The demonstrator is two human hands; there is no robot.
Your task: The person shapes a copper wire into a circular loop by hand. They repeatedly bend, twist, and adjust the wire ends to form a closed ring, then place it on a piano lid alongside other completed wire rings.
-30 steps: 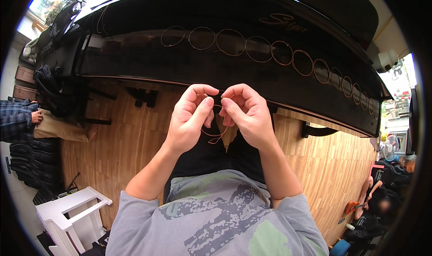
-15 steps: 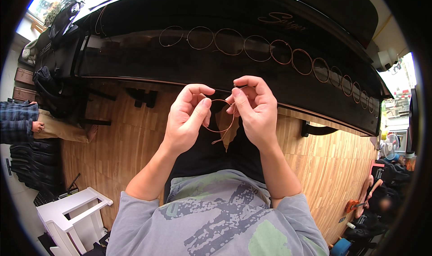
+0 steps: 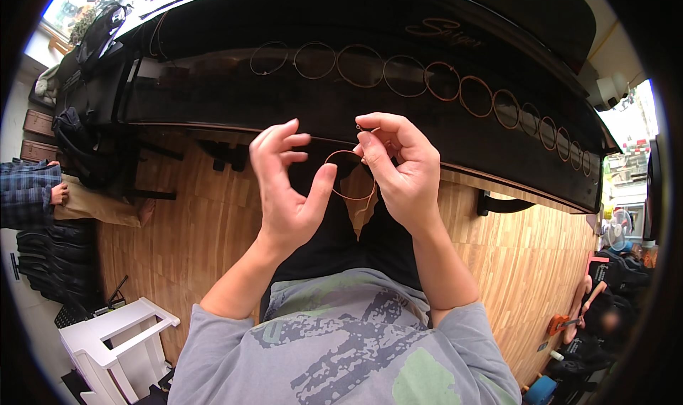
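Your right hand (image 3: 405,167), at the coil's two o'clock, has its grip clamped on the coil (image 3: 353,198), which hangs between both hands. Your left hand (image 3: 286,195), at nine o'clock, has its grip apart. Wire rings (image 3: 459,89) line the black surface (image 3: 206,96), eleven to three o'clock.

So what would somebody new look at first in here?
Probably the two bare hands in the middle: the right hand pinches a thin coppery wire loop, while the left hand is spread open on the loop's left. Next, perhaps, the curving row of wire rings laid out above them, on what looks like a long, shiny black piano.
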